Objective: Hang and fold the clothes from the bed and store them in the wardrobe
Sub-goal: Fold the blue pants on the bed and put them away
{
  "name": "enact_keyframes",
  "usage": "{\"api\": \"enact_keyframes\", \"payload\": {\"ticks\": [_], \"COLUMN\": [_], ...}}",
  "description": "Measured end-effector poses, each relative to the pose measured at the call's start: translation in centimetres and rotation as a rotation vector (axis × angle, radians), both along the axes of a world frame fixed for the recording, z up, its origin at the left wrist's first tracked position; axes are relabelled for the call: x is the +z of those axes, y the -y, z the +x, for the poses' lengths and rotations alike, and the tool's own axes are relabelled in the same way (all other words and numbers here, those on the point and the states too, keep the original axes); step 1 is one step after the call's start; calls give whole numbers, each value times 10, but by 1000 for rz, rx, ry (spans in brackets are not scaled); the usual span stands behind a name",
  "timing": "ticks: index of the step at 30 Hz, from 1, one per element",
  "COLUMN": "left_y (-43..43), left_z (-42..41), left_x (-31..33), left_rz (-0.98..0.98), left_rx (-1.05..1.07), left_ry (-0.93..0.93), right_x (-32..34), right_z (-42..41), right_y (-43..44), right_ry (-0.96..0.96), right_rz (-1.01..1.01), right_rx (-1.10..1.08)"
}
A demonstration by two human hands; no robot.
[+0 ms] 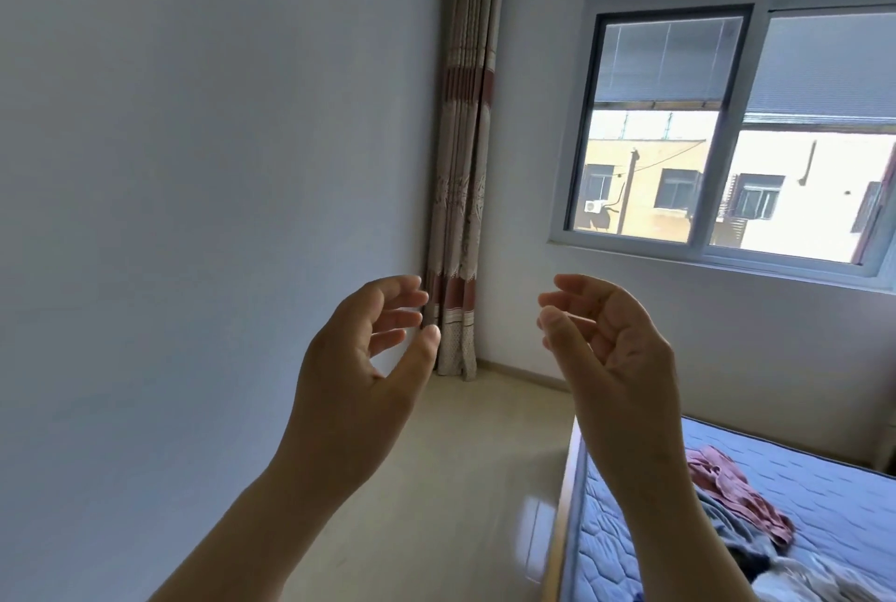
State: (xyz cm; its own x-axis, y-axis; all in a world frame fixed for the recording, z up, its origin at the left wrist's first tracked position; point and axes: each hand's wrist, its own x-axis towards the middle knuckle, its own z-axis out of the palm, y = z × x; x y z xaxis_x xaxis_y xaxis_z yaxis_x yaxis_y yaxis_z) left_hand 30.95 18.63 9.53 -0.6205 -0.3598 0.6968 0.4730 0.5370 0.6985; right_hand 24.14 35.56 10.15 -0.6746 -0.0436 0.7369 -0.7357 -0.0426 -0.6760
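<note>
Clothes, a crumpled pile of pink, grey, white and dark fabric (727, 485): head view, 4 o'clock, lying on blue quilted mattress (834, 490), neither hand touching it. Left hand (359, 359) raised at 7 o'clock, fingers loosely curled and relaxed, holding nothing. Right hand (616, 349) at 5 o'clock, same pose, empty. Palms face each other, apart. Beige-and-brown striped curtain (465, 165) bunched in the corner at 12 o'clock. White-framed sliding window (727, 131) at 2 o'clock.

floor (451, 480): open beside bed (834, 504) | clothes (742, 504) heaped on mattress
</note>
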Motion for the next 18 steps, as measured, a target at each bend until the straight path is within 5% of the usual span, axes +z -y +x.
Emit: {"api": "enact_keyframes", "payload": {"ticks": [10,18], "left_y": [115,111], "left_z": [-55,-135], "left_x": [-3,-31], "left_rz": [-52,-40], "left_rx": [-182,-393], "left_ry": [62,93], "right_x": [-10,-32], "right_z": [-17,-58], "right_y": [101,90], "right_ry": [93,158], "right_rz": [-3,5], "right_rx": [-216,-423]}}
